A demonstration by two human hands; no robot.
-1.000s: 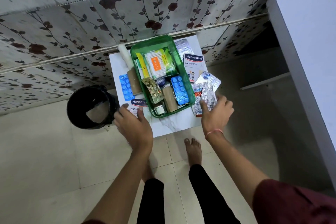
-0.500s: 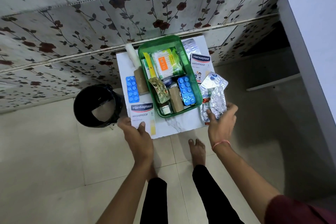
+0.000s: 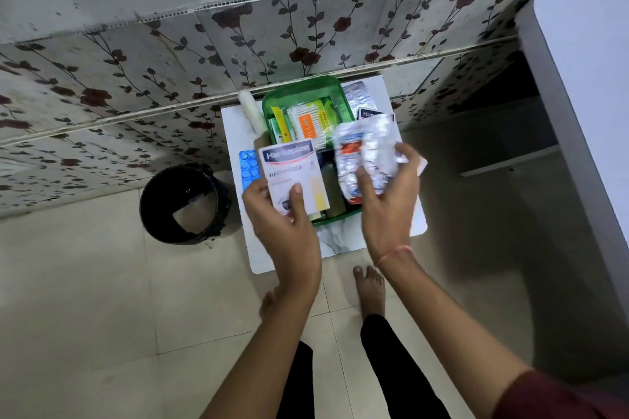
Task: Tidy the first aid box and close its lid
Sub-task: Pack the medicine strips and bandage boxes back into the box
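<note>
The green first aid box (image 3: 299, 92) stands open on a small white table (image 3: 238, 122) against the wall, with a cotton-swab pack (image 3: 308, 124) and sachets inside. My left hand (image 3: 282, 221) holds a white Hansaplast box (image 3: 292, 173) above the near left part of the green box. My right hand (image 3: 388, 201) grips a bunch of silver pill strips (image 3: 366, 153) above the box's right side. A blue pill strip (image 3: 248, 168) and a white roll (image 3: 250, 109) lie left of the box. A second Hansaplast box (image 3: 369, 113) and a silver strip (image 3: 357, 95) lie to its right. No lid is visible.
A black bin (image 3: 185, 204) stands on the tiled floor left of the table. A grey-white surface (image 3: 589, 78) fills the right edge. My bare feet (image 3: 369, 286) are just in front of the table. The flowered wall runs behind it.
Both hands have lifted off the table: the left picked up the Hansaplast box, the right picked up the silver pill strips, and both now hover over the green box.
</note>
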